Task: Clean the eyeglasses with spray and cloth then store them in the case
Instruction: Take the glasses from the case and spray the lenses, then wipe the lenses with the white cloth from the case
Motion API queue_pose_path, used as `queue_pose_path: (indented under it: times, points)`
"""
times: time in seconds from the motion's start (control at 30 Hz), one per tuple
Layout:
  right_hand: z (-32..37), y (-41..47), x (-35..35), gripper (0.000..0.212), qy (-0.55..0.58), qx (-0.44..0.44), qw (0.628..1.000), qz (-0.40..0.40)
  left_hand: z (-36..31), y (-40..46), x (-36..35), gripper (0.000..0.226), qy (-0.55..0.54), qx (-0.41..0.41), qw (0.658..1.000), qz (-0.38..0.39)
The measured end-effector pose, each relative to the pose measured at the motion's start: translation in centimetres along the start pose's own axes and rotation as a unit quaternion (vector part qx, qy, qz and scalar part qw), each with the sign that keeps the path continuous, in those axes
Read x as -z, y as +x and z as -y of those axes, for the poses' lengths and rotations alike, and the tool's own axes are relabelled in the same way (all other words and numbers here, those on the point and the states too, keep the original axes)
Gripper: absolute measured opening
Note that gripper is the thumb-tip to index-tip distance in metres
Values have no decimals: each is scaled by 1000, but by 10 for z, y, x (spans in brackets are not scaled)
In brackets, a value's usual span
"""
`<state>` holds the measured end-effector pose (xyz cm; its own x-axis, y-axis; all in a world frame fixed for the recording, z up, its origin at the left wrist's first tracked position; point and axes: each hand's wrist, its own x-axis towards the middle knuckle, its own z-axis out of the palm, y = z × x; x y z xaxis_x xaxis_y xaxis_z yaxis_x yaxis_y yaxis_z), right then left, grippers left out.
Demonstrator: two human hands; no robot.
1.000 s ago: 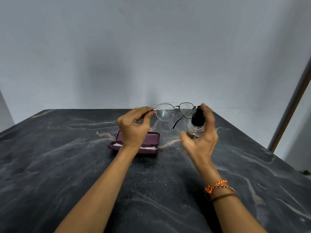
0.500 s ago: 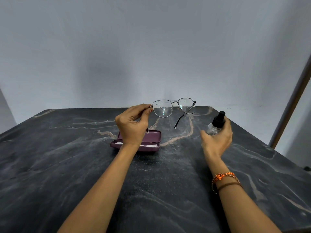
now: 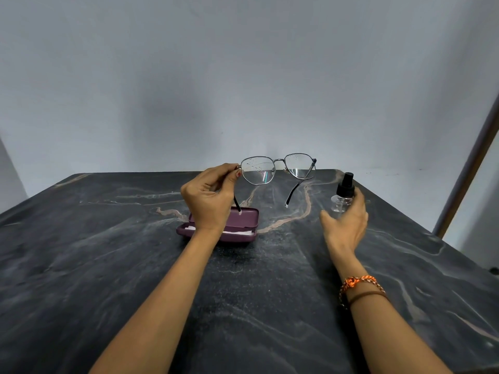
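1. While the head view looks down over a dark marbled table [image 3: 113, 265], the left hand [image 3: 209, 199] sits just left of the frame's centre, its fingers curled and its thumb and forefinger pinching the left hinge end of the eyeglasses [image 3: 278, 170].
2. Held above the tabletop, the eyeglasses extend to the right of those fingers, lenses upright and facing the camera, with small droplets speckling both lenses.
3. One dark temple arm runs down behind the left hand's fingers, its pale tip showing just below the knuckles; the other temple arm hangs free at the far right of the frame front, angled down towards the table.
4. Right of centre, the right hand [image 3: 347, 222] grips the spray bottle [image 3: 342, 197], a clear body with a black pump top.
5. Its fingers wrap the far side of the clear body, the thumb points left, apart from the bottle, and the black top stands clear above the fingers; whether the bottle's base touches the table cannot be told.
6. Bottle and eyeglasses are apart, the bottle to the lower right of the right lens.
7. Below the left hand, a maroon case [image 3: 243, 225] lies open on the table, partly hidden by the wrist, with a white cloth [image 3: 239, 232] showing inside.
8. Orange and brown bracelets [image 3: 360, 288] circle the right wrist in the lower right.
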<state>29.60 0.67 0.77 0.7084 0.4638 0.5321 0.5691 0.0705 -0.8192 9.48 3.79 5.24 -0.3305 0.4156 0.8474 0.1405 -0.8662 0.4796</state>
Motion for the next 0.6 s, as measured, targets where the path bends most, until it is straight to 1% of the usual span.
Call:
queue_pose_path:
  times: [0.13,0.23,0.27,0.33,0.4,0.5,0.6]
  points:
    - [2,-2,0,72,-11,-4,1000,2,1,0,1,30,-5,7,1000,-3]
    - [8,-6,4,81,-38,5,998,-46,2,1,2,30,-5,11,1000,-10]
    - [10,-7,6,80,-46,16,997,-67,1,1,3,29,-7,15,1000,-16]
    - [14,-11,10,74,-55,55,992,-96,-2,5,6,28,-18,25,999,-29]
    - [17,-17,12,64,-54,107,988,-101,-2,12,15,28,-18,21,999,-42]
    - [23,-25,10,46,-45,169,982,-78,1,27,39,29,-11,12,998,-54]
    - [29,-33,6,29,-21,208,977,-28,7,41,70,29,-7,18,997,-74]
